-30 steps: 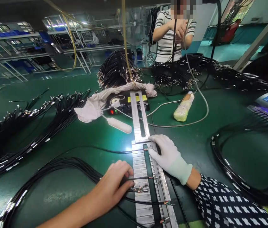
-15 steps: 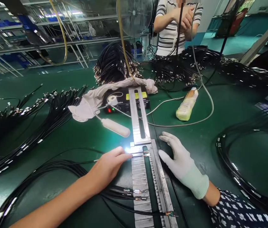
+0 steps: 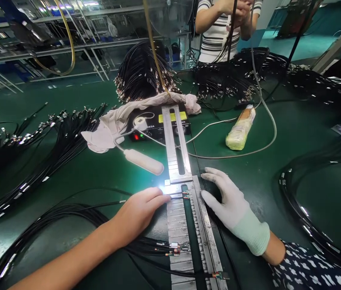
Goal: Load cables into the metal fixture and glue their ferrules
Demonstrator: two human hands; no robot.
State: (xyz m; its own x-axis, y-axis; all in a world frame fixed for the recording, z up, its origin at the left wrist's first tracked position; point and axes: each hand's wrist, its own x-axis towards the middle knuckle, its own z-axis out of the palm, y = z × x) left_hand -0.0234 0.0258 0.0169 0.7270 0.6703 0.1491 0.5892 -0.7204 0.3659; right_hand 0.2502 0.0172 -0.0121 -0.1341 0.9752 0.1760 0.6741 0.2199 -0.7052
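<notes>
My bare left hand (image 3: 142, 209) pinches a thin black cable (image 3: 176, 196) against a slotted metal fixture (image 3: 178, 225). The cable's stripped end with small coloured wires reaches over the fixture's long slot. My right hand (image 3: 229, 203), in a white glove, rests on the table with thumb and fingers apart, its thumb touching or nearly touching the fixture's right rail. Below my left hand, several black cables (image 3: 146, 245) lie with their metal-tipped ends across the fixture. A small lit lamp (image 3: 144, 162) shines brightly near my left fingertips.
Behind the fixture stands a black control box (image 3: 155, 131) with a rolled cloth (image 3: 110, 125) over it. A wrapped block (image 3: 240, 128) lies to the right. Cable bundles (image 3: 146, 72) lie at the back, cable coils (image 3: 297, 217) at right. A co-worker (image 3: 219, 36) stands across the table.
The view has shifted slightly. My left fingertips have slid a little to the right along the cable or with it. My right hand stays beside the rail.
</notes>
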